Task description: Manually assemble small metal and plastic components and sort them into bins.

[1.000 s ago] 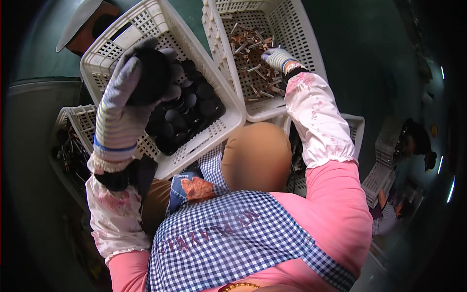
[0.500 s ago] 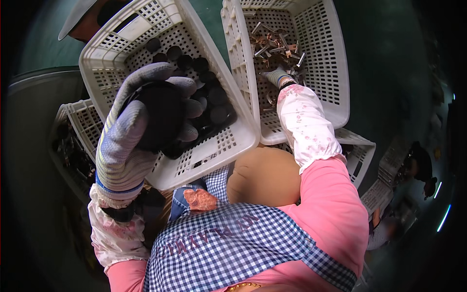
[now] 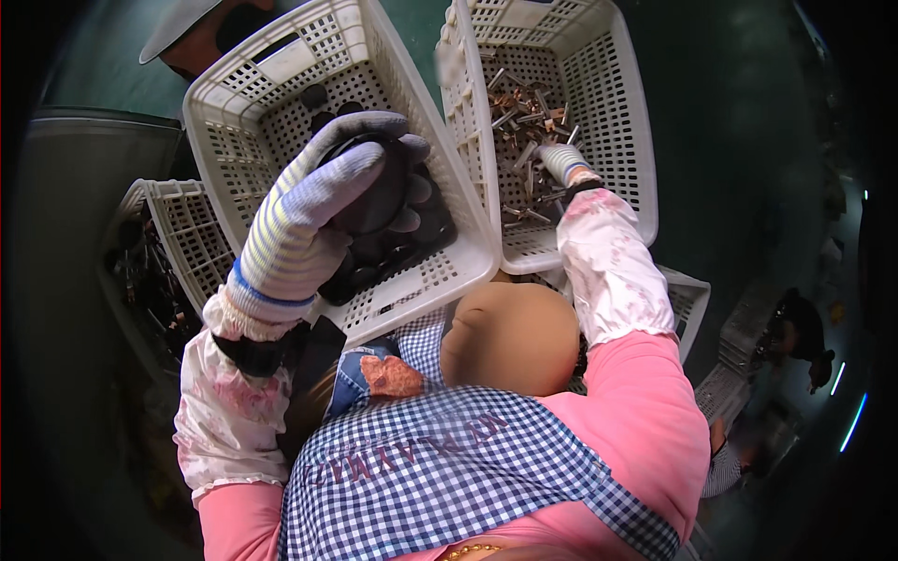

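Head view: three white slotted baskets show fully. At eleven o'clock, the gloved left hand clasps one round black part above the left basket, which holds more black parts. At one o'clock, the gloved right hand reaches into the right basket of coppery metal pieces; its grip cannot be told. A third basket sits at nine o'clock.

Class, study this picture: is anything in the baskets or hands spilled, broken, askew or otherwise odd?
Nothing stands out. The left hand holds a round black part over the left basket of black parts; the right hand reaches into the right basket of loose metal pieces.
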`<state>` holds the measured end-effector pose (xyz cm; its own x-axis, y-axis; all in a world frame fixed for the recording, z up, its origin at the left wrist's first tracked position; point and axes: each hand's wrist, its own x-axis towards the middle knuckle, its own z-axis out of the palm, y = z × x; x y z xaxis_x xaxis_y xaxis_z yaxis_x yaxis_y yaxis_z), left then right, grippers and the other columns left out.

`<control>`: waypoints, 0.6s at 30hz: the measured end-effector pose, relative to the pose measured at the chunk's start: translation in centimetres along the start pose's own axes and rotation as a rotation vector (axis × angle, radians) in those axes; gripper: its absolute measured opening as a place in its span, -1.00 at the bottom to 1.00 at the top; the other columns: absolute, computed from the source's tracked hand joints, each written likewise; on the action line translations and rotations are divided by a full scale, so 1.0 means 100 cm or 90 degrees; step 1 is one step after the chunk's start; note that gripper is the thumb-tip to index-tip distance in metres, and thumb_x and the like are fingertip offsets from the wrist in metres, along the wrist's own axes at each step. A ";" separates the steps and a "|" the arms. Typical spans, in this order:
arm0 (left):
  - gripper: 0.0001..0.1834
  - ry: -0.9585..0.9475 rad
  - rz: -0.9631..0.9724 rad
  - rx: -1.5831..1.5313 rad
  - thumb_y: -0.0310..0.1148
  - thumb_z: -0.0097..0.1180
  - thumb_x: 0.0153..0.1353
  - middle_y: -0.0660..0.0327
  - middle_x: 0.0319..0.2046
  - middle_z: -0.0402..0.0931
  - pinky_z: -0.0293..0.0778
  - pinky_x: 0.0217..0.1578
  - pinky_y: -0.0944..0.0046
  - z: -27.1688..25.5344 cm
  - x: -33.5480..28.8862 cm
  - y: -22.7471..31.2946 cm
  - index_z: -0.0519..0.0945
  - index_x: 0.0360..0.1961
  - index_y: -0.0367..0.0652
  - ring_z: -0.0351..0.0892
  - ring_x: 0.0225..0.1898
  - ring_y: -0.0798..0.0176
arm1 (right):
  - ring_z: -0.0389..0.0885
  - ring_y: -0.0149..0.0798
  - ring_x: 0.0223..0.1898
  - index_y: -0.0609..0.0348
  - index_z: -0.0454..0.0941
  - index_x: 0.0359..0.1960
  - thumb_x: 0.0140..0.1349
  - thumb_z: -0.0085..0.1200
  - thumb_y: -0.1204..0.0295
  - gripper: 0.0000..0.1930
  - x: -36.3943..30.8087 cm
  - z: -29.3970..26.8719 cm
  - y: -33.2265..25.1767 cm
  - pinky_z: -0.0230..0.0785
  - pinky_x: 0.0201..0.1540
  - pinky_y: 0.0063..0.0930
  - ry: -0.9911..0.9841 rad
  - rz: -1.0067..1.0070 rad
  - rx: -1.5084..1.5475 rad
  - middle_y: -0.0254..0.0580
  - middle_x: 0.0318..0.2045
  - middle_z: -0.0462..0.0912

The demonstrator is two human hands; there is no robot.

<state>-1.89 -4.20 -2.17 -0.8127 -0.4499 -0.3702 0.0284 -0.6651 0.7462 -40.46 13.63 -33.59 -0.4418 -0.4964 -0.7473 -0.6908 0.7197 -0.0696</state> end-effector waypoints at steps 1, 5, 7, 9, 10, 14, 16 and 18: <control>-0.48 -0.004 0.003 -0.005 -0.16 0.09 0.31 0.03 0.06 0.52 0.60 -0.13 0.21 0.000 -0.002 0.001 0.40 0.19 -0.22 0.61 -0.06 0.12 | 0.67 -0.15 -0.26 0.14 0.62 -0.04 0.34 -0.07 0.18 -0.64 -0.016 -0.012 0.002 0.50 -0.15 -0.33 0.074 -0.031 0.153 -0.09 -0.21 0.71; -0.58 -0.049 -0.034 0.000 -0.25 0.10 0.31 0.14 0.03 0.53 0.56 -0.16 0.27 0.001 -0.007 -0.003 0.45 0.13 -0.21 0.60 -0.11 0.24 | 0.45 -0.49 -0.63 -0.03 0.62 -0.26 0.32 0.09 0.11 -0.76 -0.107 -0.065 -0.022 0.34 -0.59 -0.51 0.081 0.083 0.718 -0.43 -0.50 0.59; -0.62 -0.078 -0.060 0.021 -0.31 0.14 0.28 0.20 -0.06 0.54 0.54 -0.18 0.31 0.001 -0.009 -0.009 0.49 0.09 -0.19 0.60 -0.17 0.31 | 0.47 -0.49 -0.64 0.00 0.63 -0.22 0.28 0.17 0.08 -0.72 -0.156 -0.087 -0.050 0.39 -0.58 -0.52 0.108 0.022 0.817 -0.43 -0.46 0.62; -0.62 -0.099 -0.035 0.089 -0.33 0.18 0.26 0.29 -0.19 0.51 0.52 -0.19 0.38 0.003 -0.011 -0.018 0.51 0.08 -0.19 0.54 -0.24 0.42 | 0.50 -0.52 -0.62 0.02 0.63 -0.20 0.26 0.20 0.06 -0.69 -0.200 -0.106 -0.082 0.36 -0.59 -0.60 0.124 -0.096 0.884 -0.42 -0.46 0.64; -0.61 -0.127 0.002 0.121 -0.34 0.20 0.25 0.33 -0.23 0.50 0.51 -0.19 0.41 0.004 -0.010 -0.022 0.51 0.08 -0.19 0.51 -0.26 0.46 | 0.50 -0.52 -0.62 0.02 0.63 -0.20 0.26 0.20 0.06 -0.69 -0.219 -0.114 -0.099 0.36 -0.59 -0.60 0.128 -0.106 0.877 -0.42 -0.46 0.64; -0.62 -0.161 0.309 0.561 -0.37 0.29 0.15 0.17 0.19 0.29 0.39 0.08 0.35 -0.005 -0.017 -0.033 0.57 0.00 -0.18 0.44 0.03 0.36 | 0.57 -0.52 -0.50 0.10 0.63 -0.11 0.36 0.13 0.27 -0.79 -0.291 -0.129 -0.164 0.49 -0.43 -0.55 0.053 -0.300 0.913 -0.37 -0.38 0.67; -0.57 -0.172 0.364 0.603 -0.35 0.32 0.11 0.11 0.17 0.34 0.35 0.15 0.28 -0.011 -0.024 -0.035 0.57 0.02 -0.18 0.43 0.07 0.29 | 0.60 -0.51 -0.29 0.16 0.63 -0.07 0.36 0.14 0.31 -0.77 -0.312 -0.127 -0.193 0.49 -0.23 -0.58 0.123 -0.396 0.730 -0.31 -0.28 0.69; -0.56 -0.262 0.318 0.529 -0.34 0.32 0.13 0.17 0.09 0.43 0.34 0.15 0.31 -0.020 -0.034 -0.033 0.56 0.05 -0.17 0.43 0.06 0.33 | 0.60 -0.51 -0.19 0.19 0.64 -0.07 0.38 0.12 0.32 -0.76 -0.325 -0.111 -0.217 0.47 -0.13 -0.60 0.011 -0.460 0.849 -0.33 -0.22 0.69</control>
<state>1.96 -1.61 -4.48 -0.9583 -0.2188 0.1837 0.1328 0.2282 0.9645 -17.47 8.79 -0.41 -0.2587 -0.9231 -0.2846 0.2476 0.2214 -0.9432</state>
